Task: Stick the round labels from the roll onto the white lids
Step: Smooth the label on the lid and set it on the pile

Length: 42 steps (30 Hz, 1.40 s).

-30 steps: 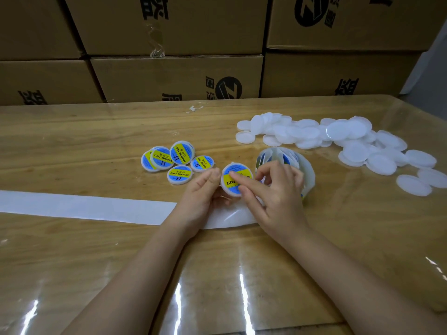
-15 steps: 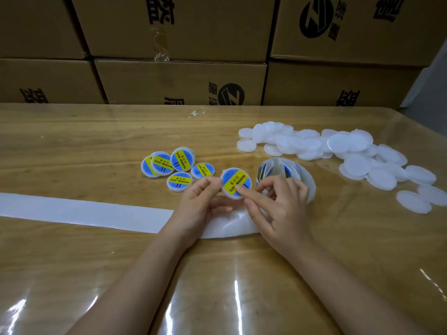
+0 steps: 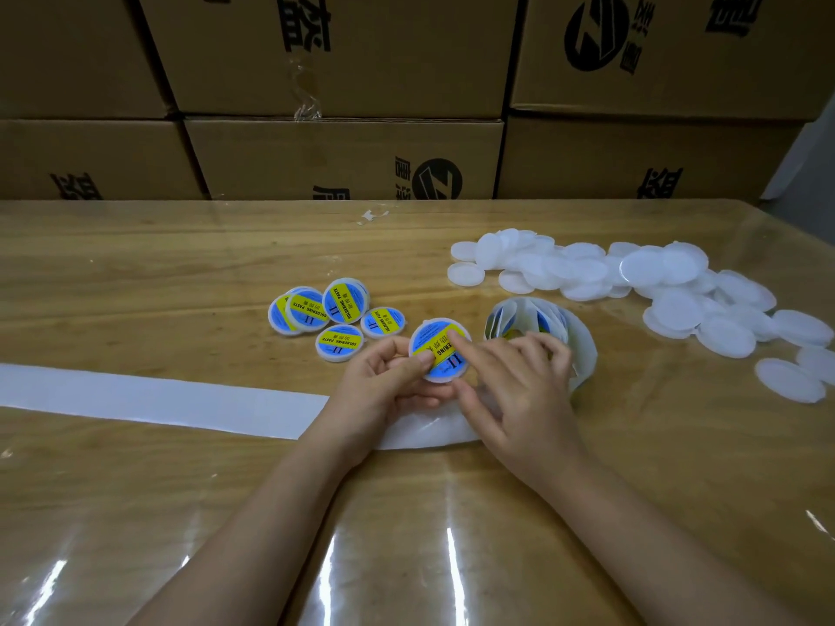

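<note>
My left hand (image 3: pixel 384 381) pinches a white lid (image 3: pixel 440 352) that carries a blue and yellow round label, holding it just above the table. My right hand (image 3: pixel 519 390) presses its forefinger on the label's top, the other fingers loosely curled. The label roll (image 3: pixel 542 323) stands right behind my right hand, partly hidden by it. Its empty white backing strip (image 3: pixel 158 399) runs off to the left. Several labelled lids (image 3: pixel 334 311) lie in a cluster left of the held lid. A heap of plain white lids (image 3: pixel 632 282) spreads across the right.
Stacked cardboard boxes (image 3: pixel 343 160) form a wall along the table's far edge. The wooden table (image 3: pixel 135 273) has a glossy clear cover. A small white scrap (image 3: pixel 372 216) lies near the far edge.
The labelled lid has turned a little in my left hand and my right forefinger has slid across the label. The view has shifted lower.
</note>
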{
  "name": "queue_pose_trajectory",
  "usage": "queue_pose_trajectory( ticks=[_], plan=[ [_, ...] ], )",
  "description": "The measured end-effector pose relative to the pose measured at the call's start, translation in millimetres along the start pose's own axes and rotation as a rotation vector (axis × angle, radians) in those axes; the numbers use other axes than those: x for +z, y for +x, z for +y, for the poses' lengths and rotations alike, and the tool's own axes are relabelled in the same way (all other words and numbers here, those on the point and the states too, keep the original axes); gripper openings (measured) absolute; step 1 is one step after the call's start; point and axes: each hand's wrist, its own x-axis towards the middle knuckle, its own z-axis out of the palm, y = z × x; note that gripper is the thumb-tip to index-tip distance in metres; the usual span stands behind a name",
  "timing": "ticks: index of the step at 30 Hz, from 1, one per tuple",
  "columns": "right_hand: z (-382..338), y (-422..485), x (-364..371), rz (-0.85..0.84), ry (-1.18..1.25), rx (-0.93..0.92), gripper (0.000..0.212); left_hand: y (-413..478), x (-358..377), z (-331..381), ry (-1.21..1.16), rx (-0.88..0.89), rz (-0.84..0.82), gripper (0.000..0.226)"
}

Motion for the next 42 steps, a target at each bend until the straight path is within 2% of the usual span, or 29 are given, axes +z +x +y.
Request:
queue_pose_trajectory(
  ticks=[7,14,25,34,42],
  plan=[
    [4.9,-1.8,2.4,-0.017,-0.001,0.036,0.041,-0.5,1.5,-0.1,-0.019,-0.001,-0.031,0.026],
    [4.7,-0.3,1.0,0.016,0.089,0.006,0.021,0.0,1.5,-1.2,-0.041,0.015,-0.032,0.029],
    [4.3,-2.1,0.9,-0.024,0.173,0.042,0.028,-1.6,4.1,1.7,-0.058,0.023,-0.041,0.024],
    [7.2,-4.4,4.2,-0.019,0.151,0.020,0.036,-1.5,4.6,2.2,-0.024,0.056,0.047,0.015],
    [6.8,-4.1,5.0,-0.029,0.079,-0.015,0.039,-0.7,5.5,0.2,0.099,0.092,0.067,0.025]
  ],
)
